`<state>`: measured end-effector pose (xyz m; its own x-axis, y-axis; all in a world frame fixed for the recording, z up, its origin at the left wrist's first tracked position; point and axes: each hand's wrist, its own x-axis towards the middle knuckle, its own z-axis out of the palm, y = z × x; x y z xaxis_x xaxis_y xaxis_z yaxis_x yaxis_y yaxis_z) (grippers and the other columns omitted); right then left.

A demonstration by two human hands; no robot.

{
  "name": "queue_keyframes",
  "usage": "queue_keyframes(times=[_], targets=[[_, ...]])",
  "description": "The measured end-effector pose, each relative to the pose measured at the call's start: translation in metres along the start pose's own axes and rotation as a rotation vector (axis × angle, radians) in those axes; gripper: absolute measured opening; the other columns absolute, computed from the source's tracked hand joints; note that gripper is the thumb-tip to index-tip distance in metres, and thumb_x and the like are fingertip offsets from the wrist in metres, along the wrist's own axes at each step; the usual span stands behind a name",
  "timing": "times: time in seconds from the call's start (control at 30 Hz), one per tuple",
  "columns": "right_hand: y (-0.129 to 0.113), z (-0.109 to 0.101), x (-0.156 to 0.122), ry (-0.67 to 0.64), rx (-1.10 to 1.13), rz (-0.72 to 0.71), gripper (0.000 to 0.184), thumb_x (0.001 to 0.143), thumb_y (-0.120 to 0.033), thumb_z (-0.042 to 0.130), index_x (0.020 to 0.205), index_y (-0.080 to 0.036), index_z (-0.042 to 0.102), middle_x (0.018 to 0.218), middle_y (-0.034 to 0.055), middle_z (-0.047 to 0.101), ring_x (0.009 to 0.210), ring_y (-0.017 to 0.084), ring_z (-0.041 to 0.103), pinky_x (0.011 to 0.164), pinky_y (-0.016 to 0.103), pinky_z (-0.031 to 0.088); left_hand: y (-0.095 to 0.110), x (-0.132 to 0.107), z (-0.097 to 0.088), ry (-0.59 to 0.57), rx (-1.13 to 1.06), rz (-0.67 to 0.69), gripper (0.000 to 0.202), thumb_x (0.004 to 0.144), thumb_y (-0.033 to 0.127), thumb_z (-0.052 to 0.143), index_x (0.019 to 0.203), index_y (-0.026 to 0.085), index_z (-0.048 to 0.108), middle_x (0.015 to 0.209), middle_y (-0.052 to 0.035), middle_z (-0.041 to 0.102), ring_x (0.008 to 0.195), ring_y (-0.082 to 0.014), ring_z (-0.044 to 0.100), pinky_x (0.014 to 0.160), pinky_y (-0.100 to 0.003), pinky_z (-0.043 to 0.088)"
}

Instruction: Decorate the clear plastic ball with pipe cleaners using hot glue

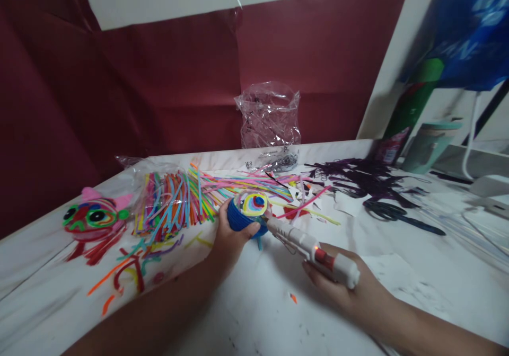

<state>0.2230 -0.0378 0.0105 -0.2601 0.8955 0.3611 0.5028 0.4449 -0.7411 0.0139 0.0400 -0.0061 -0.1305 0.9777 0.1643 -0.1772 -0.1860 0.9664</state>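
My left hand (pixel 230 237) is closed around a round craft piece (pixel 240 221), its side wrapped in blue pipe cleaners. On its face a yellow, white and red ring pattern has a blue dot in the middle. In my right hand (pixel 342 276) is a white hot glue gun (pixel 296 239) with a lit orange light and a red section. The gun's nozzle points at the right edge of the craft piece; I cannot tell whether it touches. Behind the piece lie many loose coloured pipe cleaners (pixel 238 184).
A finished-looking pink animal craft (pixel 95 218) sits at the left, beside a clear bag of pipe cleaners (pixel 163 202). Dark purple strands (pixel 358 178) and black-handled scissors (pixel 401 218) lie at the right. A crumpled clear bag (pixel 270 117) and a green cup (pixel 431 147) stand behind.
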Motion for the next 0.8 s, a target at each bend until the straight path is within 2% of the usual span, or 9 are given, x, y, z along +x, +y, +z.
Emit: queue_keyframes(times=[0.2,0.57,0.8], targets=[[0.0009,-0.0005,0.0000,0.023,0.012,-0.036,0.020,0.083,-0.028,0.052,0.066,-0.021,0.045,0.059,-0.0039,0.045,0.053,0.011,0.041,0.047,0.021,0.039,-0.0014,0.0006,0.0002,-0.006,-0.008,0.005,0.089,0.053,0.027,0.083,0.130,0.023,0.038,0.121,-0.0094,0.058,0.110,-0.0263,0.056,0.095,-0.040,0.045],[0.0027,0.0012,-0.0012,0.016,0.016,0.007,0.021,0.084,-0.030,0.050,0.066,-0.021,0.044,0.059,-0.0040,0.043,0.053,0.011,0.041,0.048,0.021,0.039,-0.0025,0.0013,-0.0019,0.004,0.002,0.010,0.087,0.054,0.030,0.082,0.130,0.024,0.038,0.123,-0.0090,0.057,0.109,-0.0256,0.056,0.095,-0.040,0.044],[0.0009,0.0000,-0.0001,0.023,0.008,-0.019,0.021,0.084,-0.030,0.050,0.066,-0.021,0.043,0.058,-0.0040,0.043,0.053,0.011,0.040,0.048,0.022,0.039,-0.0004,0.0003,0.0001,0.007,-0.001,0.004,0.087,0.052,0.027,0.083,0.128,0.023,0.040,0.120,-0.0085,0.058,0.109,-0.0257,0.057,0.095,-0.039,0.045]])
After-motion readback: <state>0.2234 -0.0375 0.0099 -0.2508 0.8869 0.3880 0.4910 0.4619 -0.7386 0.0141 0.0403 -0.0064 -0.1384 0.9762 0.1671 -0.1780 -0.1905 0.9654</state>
